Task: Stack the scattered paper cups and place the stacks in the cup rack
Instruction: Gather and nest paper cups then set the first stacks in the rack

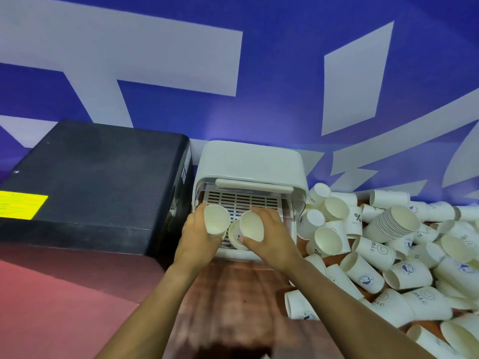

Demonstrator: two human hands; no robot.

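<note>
The white cup rack [250, 161] stands open against the blue wall, its slatted tray [243, 203] showing. My left hand [197, 234] grips a white paper cup [216, 219], mouth toward me, at the tray's left front. My right hand [269, 234] grips another paper cup [251, 225] at the tray's middle front. Between and below them lies a short stack of cups [234, 237] on the tray, partly hidden by both hands.
A black machine [96, 182] with a yellow label [22, 206] sits left of the rack. A large heap of loose cups [388, 255] covers the wooden table [233, 307] at right, with one tall stack [396, 224] among them. A red surface [51, 307] lies at lower left.
</note>
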